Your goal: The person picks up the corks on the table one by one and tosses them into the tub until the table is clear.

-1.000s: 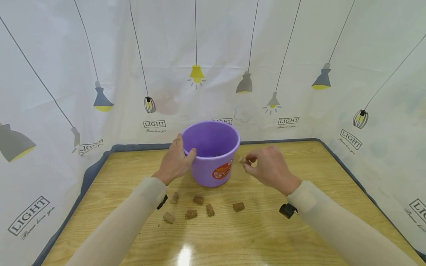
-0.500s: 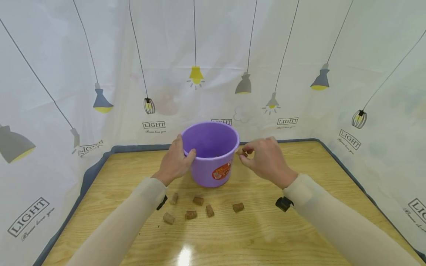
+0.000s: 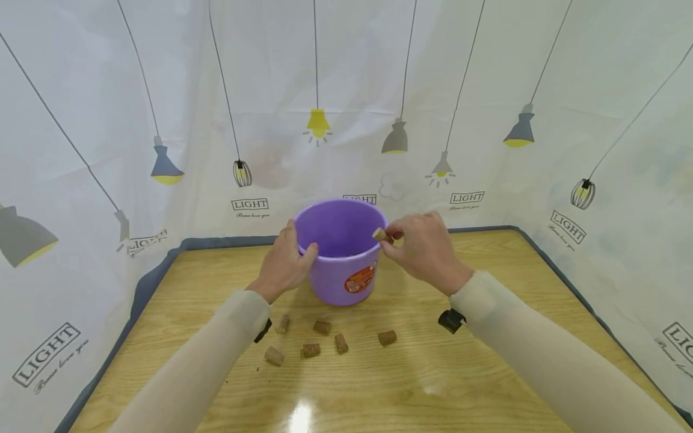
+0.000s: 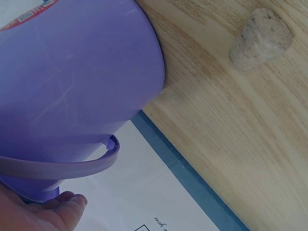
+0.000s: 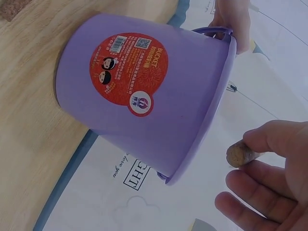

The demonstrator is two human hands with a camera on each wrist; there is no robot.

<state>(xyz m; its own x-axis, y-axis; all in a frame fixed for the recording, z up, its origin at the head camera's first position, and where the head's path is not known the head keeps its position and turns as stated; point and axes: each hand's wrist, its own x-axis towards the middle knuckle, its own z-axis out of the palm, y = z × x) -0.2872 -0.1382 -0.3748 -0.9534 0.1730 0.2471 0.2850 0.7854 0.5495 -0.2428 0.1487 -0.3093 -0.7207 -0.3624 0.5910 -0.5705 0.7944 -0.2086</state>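
A purple bucket (image 3: 338, 282) with a red label stands on the wooden table. My left hand (image 3: 285, 262) grips its rim on the left side, thumb over the near edge; in the left wrist view its fingertips (image 4: 72, 209) show by the rim, beside the bucket's handle (image 4: 57, 168). At the right rim, my right hand (image 3: 430, 249) pinches a cork (image 3: 382, 235) between thumb and fingers, one end pointing at the bucket. The right wrist view shows that cork (image 5: 239, 154) just outside the bucket mouth. Most of the bucket's inside bottom is hidden by its near wall.
Several corks lie in front of the bucket, among them a pale cork (image 3: 274, 355) at the left and a brown cork (image 3: 387, 337) at the right. A white cloth (image 3: 346, 150) printed with lamps hangs around the table's back and sides.
My right hand has moved left and up with the cork, from beside the bucket to its right rim. The left hand keeps its hold on the rim; the loose corks have not moved.
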